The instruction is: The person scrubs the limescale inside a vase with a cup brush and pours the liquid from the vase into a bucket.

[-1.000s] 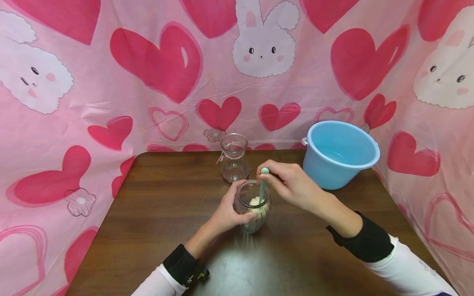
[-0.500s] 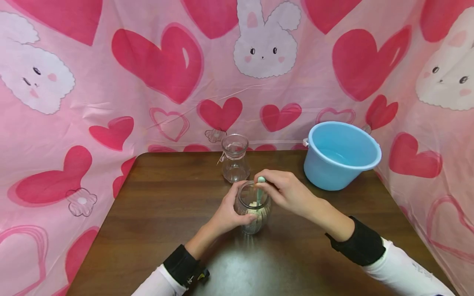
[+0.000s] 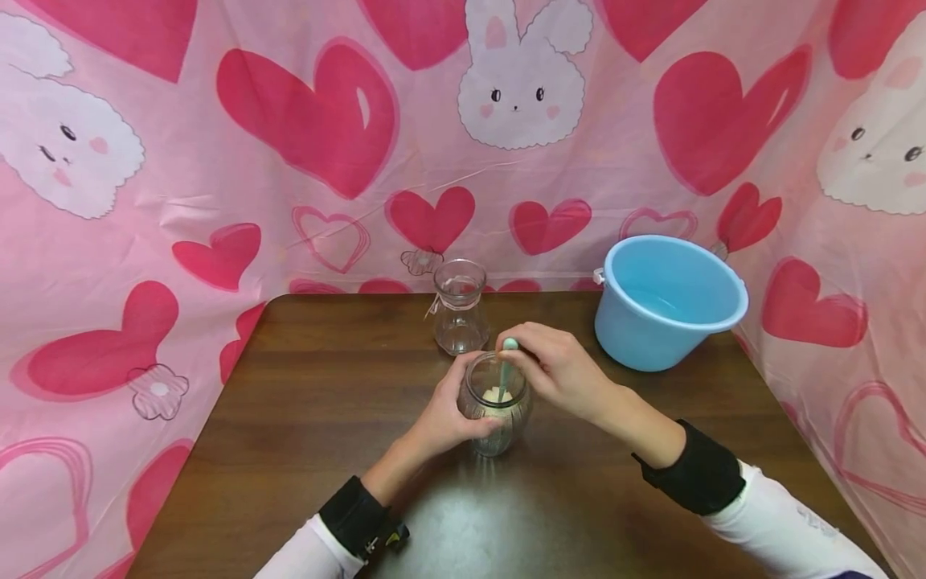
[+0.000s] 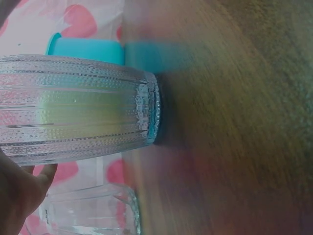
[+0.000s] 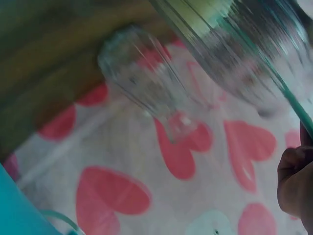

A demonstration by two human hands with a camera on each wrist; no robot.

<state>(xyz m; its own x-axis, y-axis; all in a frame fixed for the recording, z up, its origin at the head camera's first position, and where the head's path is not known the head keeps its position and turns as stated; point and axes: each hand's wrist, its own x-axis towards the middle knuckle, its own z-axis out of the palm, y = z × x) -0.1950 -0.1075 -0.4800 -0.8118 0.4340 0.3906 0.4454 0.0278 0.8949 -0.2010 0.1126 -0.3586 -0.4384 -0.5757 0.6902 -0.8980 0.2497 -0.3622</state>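
In the head view my left hand (image 3: 444, 418) grips a ribbed clear glass jar (image 3: 497, 444) around its side, thumb toward me. The jar stands upright on the table. From above, my right hand (image 3: 567, 374) pinches the pale green handle of a sponge brush (image 3: 505, 378) between thumb and fingers. Its cream, sponge-like head is down inside the jar. Through the ribbed glass (image 4: 78, 142) in the left wrist view, that head shows as a blurred yellowish block. The right wrist view shows the green handle (image 5: 293, 102) running into the jar.
Just behind the jar stands a clear glass vase (image 3: 460, 326) with a thin tie round its neck. A light blue bucket (image 3: 637, 342) is at the back right of the brown wooden table (image 3: 318, 402). Pink heart-patterned cloth (image 3: 304, 121) hangs along the back and sides.
My right hand has pushed the brush down and a little left in the jar, then come slightly up again. My left hand keeps its grip on the jar in the same place.
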